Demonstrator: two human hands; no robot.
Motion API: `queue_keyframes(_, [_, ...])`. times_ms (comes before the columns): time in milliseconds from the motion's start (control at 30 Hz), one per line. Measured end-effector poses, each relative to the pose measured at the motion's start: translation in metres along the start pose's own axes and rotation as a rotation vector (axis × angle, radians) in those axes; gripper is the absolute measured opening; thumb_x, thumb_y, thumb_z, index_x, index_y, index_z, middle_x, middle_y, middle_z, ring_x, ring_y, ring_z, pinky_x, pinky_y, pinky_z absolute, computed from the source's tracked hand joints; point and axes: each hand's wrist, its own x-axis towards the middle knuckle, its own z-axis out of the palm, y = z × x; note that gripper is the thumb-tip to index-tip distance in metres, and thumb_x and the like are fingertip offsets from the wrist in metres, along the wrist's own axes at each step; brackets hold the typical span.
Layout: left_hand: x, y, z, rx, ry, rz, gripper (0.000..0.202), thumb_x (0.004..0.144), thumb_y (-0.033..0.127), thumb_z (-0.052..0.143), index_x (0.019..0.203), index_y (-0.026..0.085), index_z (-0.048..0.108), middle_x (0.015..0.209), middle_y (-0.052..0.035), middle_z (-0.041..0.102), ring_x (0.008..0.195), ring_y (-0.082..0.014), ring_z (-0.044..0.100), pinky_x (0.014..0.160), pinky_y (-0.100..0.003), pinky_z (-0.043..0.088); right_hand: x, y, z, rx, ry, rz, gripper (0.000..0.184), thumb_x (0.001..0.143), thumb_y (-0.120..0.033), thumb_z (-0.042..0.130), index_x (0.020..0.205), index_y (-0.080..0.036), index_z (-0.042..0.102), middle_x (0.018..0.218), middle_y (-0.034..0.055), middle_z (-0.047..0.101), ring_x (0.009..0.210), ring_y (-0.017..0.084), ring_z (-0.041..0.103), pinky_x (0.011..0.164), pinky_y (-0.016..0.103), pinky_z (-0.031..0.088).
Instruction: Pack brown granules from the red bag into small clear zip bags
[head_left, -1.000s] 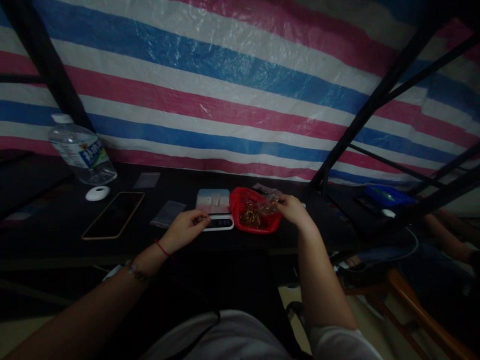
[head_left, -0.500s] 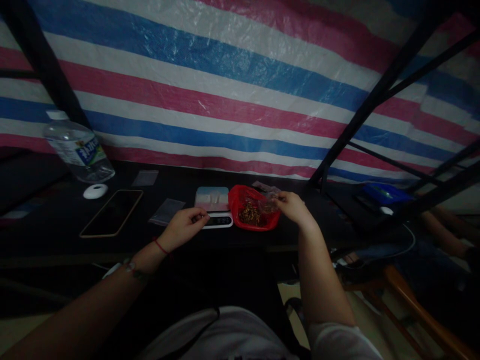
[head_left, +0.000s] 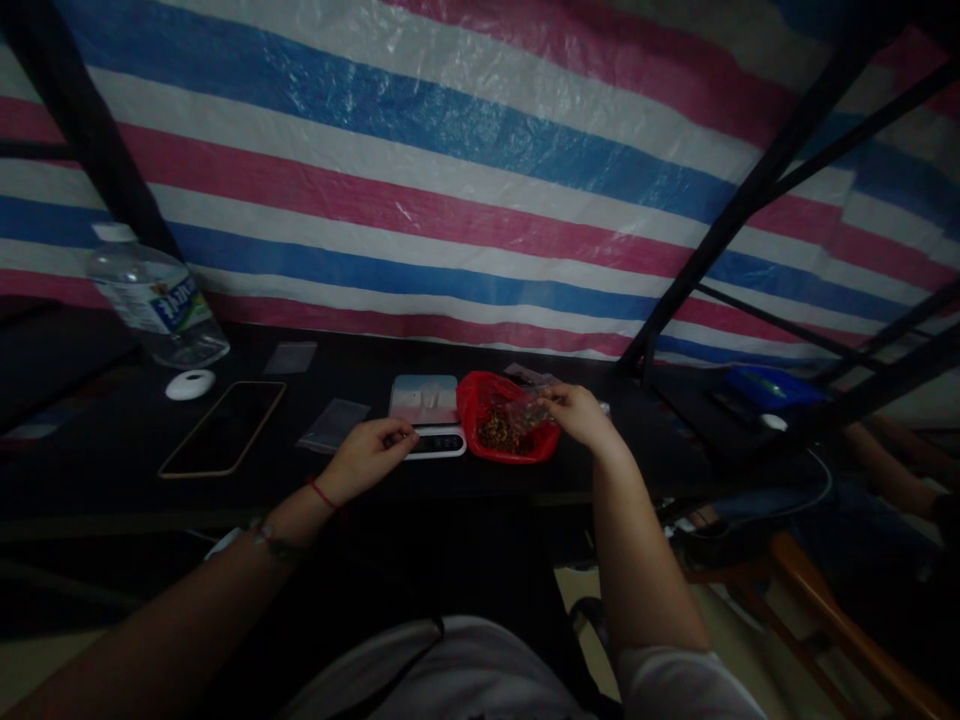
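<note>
1. Red plastic marks the middle of our work: a red bag (head_left: 504, 432) lies open on the dark table (head_left: 112, 470), with small brown pieces heaped inside, touching the right edge of a small white scale (head_left: 428, 415).
2. Our right hand (head_left: 581, 415) hovers over the bag's far right rim, its fingers pinched on a little clear pouch (head_left: 531, 410) that hangs over the brown pieces. Whether anything is in the pouch yet, we cannot tell in this dim light.
3. Our left hand (head_left: 367, 458) rests curled at the scale's near left corner, thumb and forefinger close together; whether it grips something small we cannot tell.
4. We judge the work to be early: the scale's platform looks bare, and the heap in the bag looks large.
5. More flat clear pouches (head_left: 334, 424) lie on the table left of the scale, apparently unfilled.
6. Further left lie a phone (head_left: 223, 427), a small white disc (head_left: 190, 384) and a water bottle (head_left: 154, 305).
</note>
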Motion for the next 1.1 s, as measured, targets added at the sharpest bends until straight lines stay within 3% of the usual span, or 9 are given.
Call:
queue_keyframes(400, [0.005, -0.017, 0.001, 0.014, -0.005, -0.078, 0.037, 0.080, 0.049, 0.048, 0.079, 0.017, 0.067, 0.075, -0.0032, 0.067, 0.068, -0.0179, 0.060, 0.062, -0.027, 0.043, 0.002, -0.006, 0.011, -0.022, 0.067, -0.076, 0.022, 0.080, -0.025, 0.054, 0.087, -0.017, 0.073, 0.085, 0.0065, 0.073, 0.075, 0.019, 0.065, 0.067, 0.028, 0.046])
queue_keyframes(633, [0.005, -0.020, 0.003, -0.002, -0.005, -0.100, 0.039, 0.079, 0.051, 0.048, 0.079, 0.017, 0.067, 0.075, -0.0037, 0.067, 0.068, -0.0185, 0.060, 0.063, -0.027, 0.044, 0.004, -0.005, 0.015, 0.021, 0.079, -0.006, 0.022, 0.079, -0.028, 0.054, 0.083, -0.016, 0.072, 0.076, 0.0052, 0.072, 0.067, 0.018, 0.064, 0.061, 0.027, 0.047])
queue_keyframes(800, [0.005, -0.021, 0.004, 0.005, -0.004, -0.110, 0.039, 0.078, 0.051, 0.048, 0.080, 0.017, 0.067, 0.075, -0.0037, 0.067, 0.068, -0.0185, 0.060, 0.063, -0.028, 0.044, 0.003, -0.002, 0.023, 0.176, 0.012, 0.112, 0.025, 0.080, -0.030, 0.053, 0.092, -0.017, 0.070, 0.076, 0.0048, 0.071, 0.052, 0.015, 0.062, 0.046, 0.025, 0.049])
queue_keyframes(933, [0.006, -0.018, 0.002, 0.007, 0.001, -0.102, 0.038, 0.078, 0.050, 0.049, 0.078, 0.017, 0.067, 0.075, -0.0037, 0.067, 0.068, -0.0183, 0.060, 0.063, -0.027, 0.043, 0.004, -0.002, 0.027, 0.254, 0.004, 0.139, 0.024, 0.080, -0.028, 0.054, 0.096, -0.016, 0.068, 0.087, 0.0069, 0.071, 0.058, 0.016, 0.066, 0.047, 0.026, 0.053])
queue_keyframes(1100, [0.006, -0.019, -0.002, 0.026, 0.009, -0.086, 0.038, 0.079, 0.050, 0.049, 0.078, 0.017, 0.067, 0.073, -0.0036, 0.068, 0.066, -0.0182, 0.060, 0.062, -0.027, 0.043, 0.005, 0.002, 0.029, 0.283, 0.033, 0.109, 0.021, 0.080, -0.029, 0.056, 0.090, -0.016, 0.068, 0.084, 0.0062, 0.071, 0.057, 0.016, 0.065, 0.049, 0.027, 0.056])
